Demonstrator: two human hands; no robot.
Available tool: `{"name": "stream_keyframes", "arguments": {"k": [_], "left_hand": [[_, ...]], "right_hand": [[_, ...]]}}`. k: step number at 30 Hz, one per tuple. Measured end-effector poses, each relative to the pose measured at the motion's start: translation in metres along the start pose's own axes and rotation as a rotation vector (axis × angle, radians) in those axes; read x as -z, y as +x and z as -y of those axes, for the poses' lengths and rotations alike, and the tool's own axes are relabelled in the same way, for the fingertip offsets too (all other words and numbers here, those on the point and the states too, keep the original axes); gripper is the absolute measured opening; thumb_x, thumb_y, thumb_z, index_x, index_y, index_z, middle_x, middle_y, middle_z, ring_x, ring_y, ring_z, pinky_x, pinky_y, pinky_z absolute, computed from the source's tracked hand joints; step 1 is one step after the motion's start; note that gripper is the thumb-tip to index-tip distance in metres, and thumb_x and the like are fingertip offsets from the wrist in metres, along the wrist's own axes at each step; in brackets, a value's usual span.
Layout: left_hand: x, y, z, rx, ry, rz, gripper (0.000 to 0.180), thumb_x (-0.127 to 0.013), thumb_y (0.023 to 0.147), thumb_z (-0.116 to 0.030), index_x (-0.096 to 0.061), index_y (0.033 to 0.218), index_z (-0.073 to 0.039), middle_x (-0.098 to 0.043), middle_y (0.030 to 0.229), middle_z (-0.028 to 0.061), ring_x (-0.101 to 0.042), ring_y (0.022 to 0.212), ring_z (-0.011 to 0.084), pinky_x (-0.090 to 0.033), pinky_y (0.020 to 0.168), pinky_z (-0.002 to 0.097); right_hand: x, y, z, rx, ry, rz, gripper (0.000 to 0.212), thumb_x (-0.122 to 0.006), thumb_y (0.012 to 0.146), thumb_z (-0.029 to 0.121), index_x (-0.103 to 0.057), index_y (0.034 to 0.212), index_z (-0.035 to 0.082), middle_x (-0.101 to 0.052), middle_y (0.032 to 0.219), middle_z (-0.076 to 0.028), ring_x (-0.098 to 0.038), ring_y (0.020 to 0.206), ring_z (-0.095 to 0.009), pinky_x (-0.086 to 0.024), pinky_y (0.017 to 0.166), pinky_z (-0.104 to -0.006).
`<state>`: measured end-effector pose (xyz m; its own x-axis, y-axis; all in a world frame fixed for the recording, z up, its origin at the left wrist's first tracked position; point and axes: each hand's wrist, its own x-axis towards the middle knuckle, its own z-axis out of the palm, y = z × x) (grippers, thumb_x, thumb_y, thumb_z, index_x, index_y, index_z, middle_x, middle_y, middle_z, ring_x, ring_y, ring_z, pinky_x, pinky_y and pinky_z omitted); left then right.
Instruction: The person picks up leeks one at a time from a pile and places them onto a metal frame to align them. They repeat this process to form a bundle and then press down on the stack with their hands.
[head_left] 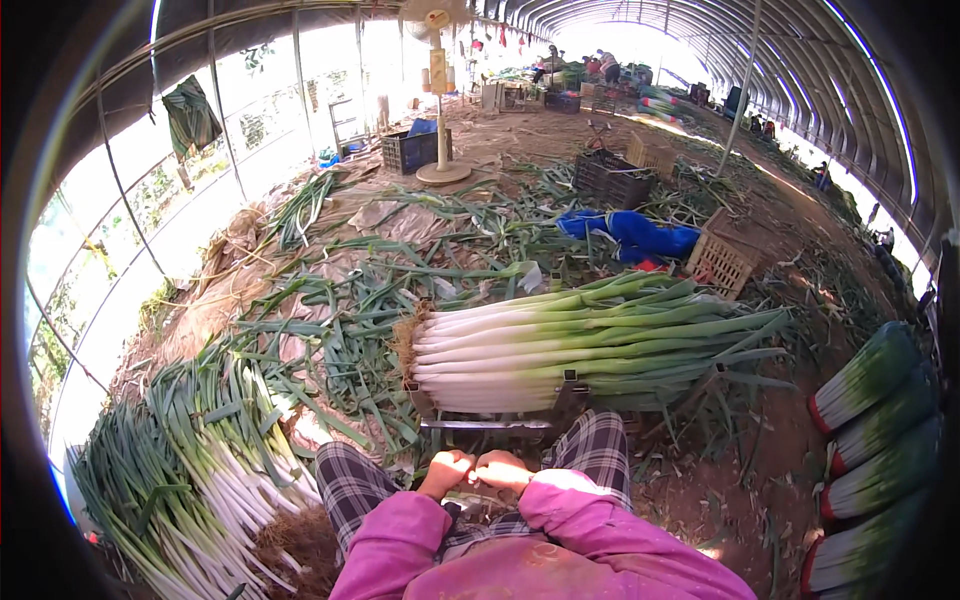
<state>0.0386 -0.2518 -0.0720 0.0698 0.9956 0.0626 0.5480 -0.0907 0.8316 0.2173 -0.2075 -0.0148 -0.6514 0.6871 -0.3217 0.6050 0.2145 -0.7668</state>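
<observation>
My left hand [446, 474] and my right hand [505, 470] meet in front of my lap, fingers curled in. A small pale bit shows between them, too small to name. Just beyond my knees, a large stack of long green onions [540, 350] lies across a low metal stand [485, 425], roots to the left and green leaves to the right. Neither hand touches it. Beside my left leg is a loose heap of green onions [215, 450], its brown roots [298, 550] turned toward me.
Wrapped green onion bundles [870, 460] with red bands line the right side. Beyond the stand are blue cloth [635, 232], a tan crate [722, 255], a dark crate [612, 180] and a standing fan [440, 110]. Cut leaves [340, 320] litter the ground. People work far back in the tunnel.
</observation>
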Motion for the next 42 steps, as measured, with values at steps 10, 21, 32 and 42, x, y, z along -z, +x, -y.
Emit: {"name": "stream_keyframes", "arguments": {"k": [10,21,32,42], "left_hand": [[0.007,-0.001,-0.033,0.413,-0.397,0.150,0.026,-0.069,0.079,-0.019,-0.064,0.091,0.003,-0.065,0.075,0.0060,-0.061,0.064,0.0113,-0.050,0.061,0.0257],[0.004,-0.001,-0.042,0.321,-0.391,0.224,0.035,-0.065,0.085,-0.027,-0.063,0.100,0.005,-0.066,0.081,0.0081,-0.062,0.067,0.0133,-0.052,0.063,0.0268],[0.003,-0.009,0.047,-0.083,0.356,0.108,0.041,-0.052,0.085,-0.041,-0.067,0.088,-0.004,-0.067,0.076,0.0142,-0.066,0.070,0.0237,-0.052,0.065,0.0339],[-0.014,-0.013,-0.001,0.243,0.479,0.045,0.026,-0.061,0.079,-0.032,-0.068,0.071,-0.010,-0.065,0.066,0.0119,-0.065,0.066,0.0300,-0.051,0.061,0.0399]], "right_hand": [[0.020,0.006,-0.005,-0.072,0.376,-0.007,0.025,-0.072,0.074,0.026,-0.064,0.084,0.004,-0.061,0.072,-0.003,-0.056,0.059,-0.013,-0.044,0.052,-0.0270],[0.040,0.000,-0.001,0.122,0.372,0.060,0.030,-0.073,0.076,0.030,-0.058,0.071,0.004,-0.057,0.067,0.000,-0.053,0.066,-0.009,-0.043,0.057,-0.0259],[-0.003,0.005,-0.013,0.310,-0.127,-0.082,0.028,-0.068,0.073,0.032,-0.062,0.078,0.005,-0.062,0.068,-0.011,-0.059,0.059,-0.028,-0.044,0.055,-0.0394],[-0.021,-0.006,-0.006,0.224,-0.506,0.160,0.024,-0.057,0.077,0.029,-0.067,0.080,0.007,-0.066,0.079,-0.015,-0.063,0.074,-0.035,-0.050,0.064,-0.0445]]}}
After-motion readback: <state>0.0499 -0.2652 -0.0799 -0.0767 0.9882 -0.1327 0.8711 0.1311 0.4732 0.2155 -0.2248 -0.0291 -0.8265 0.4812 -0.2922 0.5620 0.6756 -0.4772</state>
